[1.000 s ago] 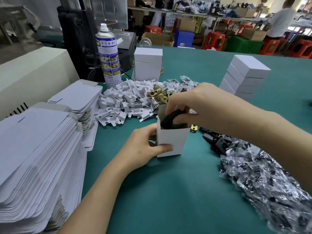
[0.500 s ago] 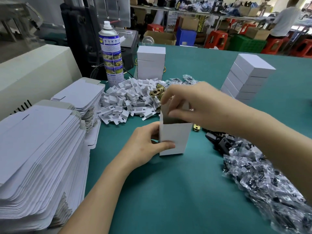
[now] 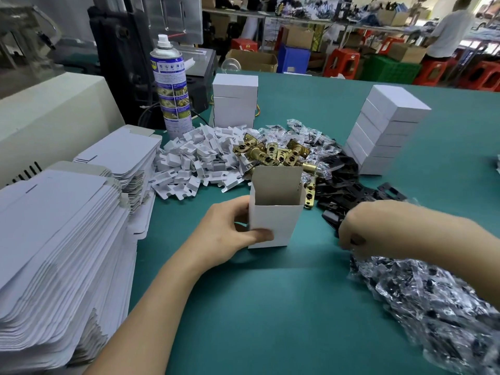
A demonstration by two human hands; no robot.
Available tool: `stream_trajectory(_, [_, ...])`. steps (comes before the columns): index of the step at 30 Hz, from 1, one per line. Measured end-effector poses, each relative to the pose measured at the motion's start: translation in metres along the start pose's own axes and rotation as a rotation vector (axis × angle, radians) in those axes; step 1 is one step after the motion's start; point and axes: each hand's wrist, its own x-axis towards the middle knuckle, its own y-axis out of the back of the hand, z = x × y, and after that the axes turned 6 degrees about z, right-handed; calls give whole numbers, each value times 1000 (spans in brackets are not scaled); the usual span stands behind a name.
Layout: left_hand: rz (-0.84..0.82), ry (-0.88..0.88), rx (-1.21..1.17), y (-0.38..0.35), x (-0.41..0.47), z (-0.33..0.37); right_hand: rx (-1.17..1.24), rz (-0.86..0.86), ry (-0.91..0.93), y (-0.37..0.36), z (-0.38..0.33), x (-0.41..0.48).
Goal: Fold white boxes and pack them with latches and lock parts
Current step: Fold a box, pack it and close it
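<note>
The right hand [image 3: 359, 234] has left the open mouth of the upright white cardboard box [image 3: 273, 226] and now sits low to that box's right, fingers curled at the edge of the crinkled clear plastic packets [image 3: 433, 301]. The black part it held is out of sight.

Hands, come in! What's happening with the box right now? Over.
Left hand grips the white box, upright, top flaps open. Right hand down at the bagged parts, grip unclear. Box mouth unobstructed.

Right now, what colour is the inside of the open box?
The box is greyish-brown inside; head view.
</note>
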Motion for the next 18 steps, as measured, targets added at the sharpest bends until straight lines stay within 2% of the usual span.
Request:
stream_trajectory(4, [-8, -8, -38, 0, 0, -1, -40, -19, -32, -8, -4, 2])
stream_trajectory(8, [-6, -8, -44, 0, 0, -1, -26, 86, -9, -2, -1, 0])
stream_trajectory(11, [-2, -8, -41, 0, 0, -1, 71, 166, -76, 8, 9, -4])
stream_trajectory(14, [0, -8, -35, 0, 0, -1, 251, 349, -157, 23, 25, -10])
stream_trajectory(18, [4, -5, -22, 0, 0, 0, 525, 754, -160, 45, 32, -19])
